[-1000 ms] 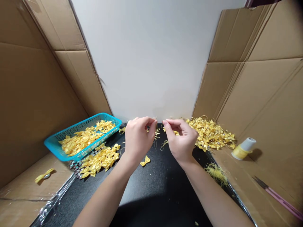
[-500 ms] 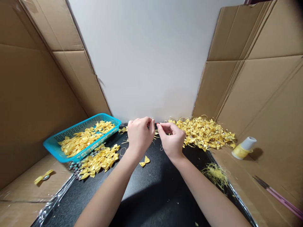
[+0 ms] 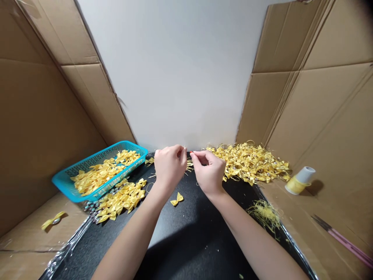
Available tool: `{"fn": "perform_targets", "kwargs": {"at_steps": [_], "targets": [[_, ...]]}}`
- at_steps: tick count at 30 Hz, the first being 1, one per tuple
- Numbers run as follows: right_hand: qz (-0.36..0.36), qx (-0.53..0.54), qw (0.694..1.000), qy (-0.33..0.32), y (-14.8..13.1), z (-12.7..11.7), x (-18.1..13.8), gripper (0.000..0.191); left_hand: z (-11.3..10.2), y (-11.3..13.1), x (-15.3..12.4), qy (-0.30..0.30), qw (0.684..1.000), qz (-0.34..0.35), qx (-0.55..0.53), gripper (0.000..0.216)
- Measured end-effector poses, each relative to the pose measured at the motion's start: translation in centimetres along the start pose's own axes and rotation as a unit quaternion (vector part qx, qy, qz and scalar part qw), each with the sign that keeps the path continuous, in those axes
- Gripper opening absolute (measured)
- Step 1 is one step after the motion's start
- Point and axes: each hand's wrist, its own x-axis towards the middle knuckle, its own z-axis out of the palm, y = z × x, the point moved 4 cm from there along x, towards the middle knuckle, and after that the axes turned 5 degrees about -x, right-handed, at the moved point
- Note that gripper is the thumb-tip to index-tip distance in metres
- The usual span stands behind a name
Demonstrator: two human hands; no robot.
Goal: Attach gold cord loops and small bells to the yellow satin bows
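Note:
My left hand [image 3: 170,166] is held over the back of the black table, thumb and fingers pinched together. Close by on its right, my right hand [image 3: 210,171] also makes a pinch. A small red spot [image 3: 191,152] shows at the right fingertips; its kind is unclear. Whatever lies between the fingers is too small or hidden to make out. Below the hands a single yellow ribbon bow [image 3: 177,199] lies on the dark tabletop [image 3: 180,233]. Yellow strands [image 3: 189,165] show behind and between the hands.
At left, a blue basket [image 3: 65,186] holds yellow bows, with more bows [image 3: 124,199] and shiny beads [image 3: 92,210] beside it. A large heap of bows [image 3: 253,163] sits at right. Thread scraps [image 3: 265,214], a thread spool [image 3: 300,181] and pink-handled scissors [image 3: 344,241] lie nearer. Cardboard walls stand on both sides.
The view has shifted slightly, and both hands appear a little farther left. Both stay pinched, with a small gap between them.

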Motion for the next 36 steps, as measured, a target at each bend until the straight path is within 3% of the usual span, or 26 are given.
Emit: {"fn": "perform_targets", "kwargs": {"at_steps": [4, 7, 12, 17, 20, 24, 29, 36], "targets": [[-0.015, -0.032, 0.999, 0.010, -0.1, -0.3, 0.2, 0.013, -0.6, -2.5, 0.9, 0.044, 0.998, -0.041, -0.015, 0.034], [0.016, -0.004, 1.000, 0.009, 0.4, -0.3, 0.6, 0.011, -0.7, -3.5, 1.3, 0.019, 0.998, -0.041, -0.047, 0.028], [0.068, 0.053, 0.996, -0.009, 1.1, -0.7, 1.5, 0.009, -0.8, -3.7, 1.5, 0.028, 0.996, -0.058, -0.062, 0.029], [0.100, 0.077, 0.991, -0.045, 0.9, -1.1, 2.1, 0.010, -1.1, -3.8, 1.6, 0.046, 0.982, -0.069, -0.169, 0.026], [0.112, 0.097, 0.988, -0.051, 0.9, -1.1, 2.2, 0.010, -1.4, -4.2, 1.6, 0.049, 0.979, -0.078, -0.181, 0.025], [0.117, 0.110, 0.986, -0.054, 1.1, -1.4, 2.5, 0.011, -2.2, -4.1, 1.8, 0.078, 0.980, -0.021, -0.181, 0.019], [0.129, 0.116, 0.983, -0.054, 1.2, -1.8, 2.9, 0.014, -2.5, -3.4, 1.8, 0.036, 0.974, 0.053, -0.218, 0.020], [0.135, 0.116, 0.981, -0.071, 1.5, -2.7, 3.4, 0.016, -2.4, -4.9, 1.9, 0.114, 0.958, -0.012, -0.263, 0.019]]}}
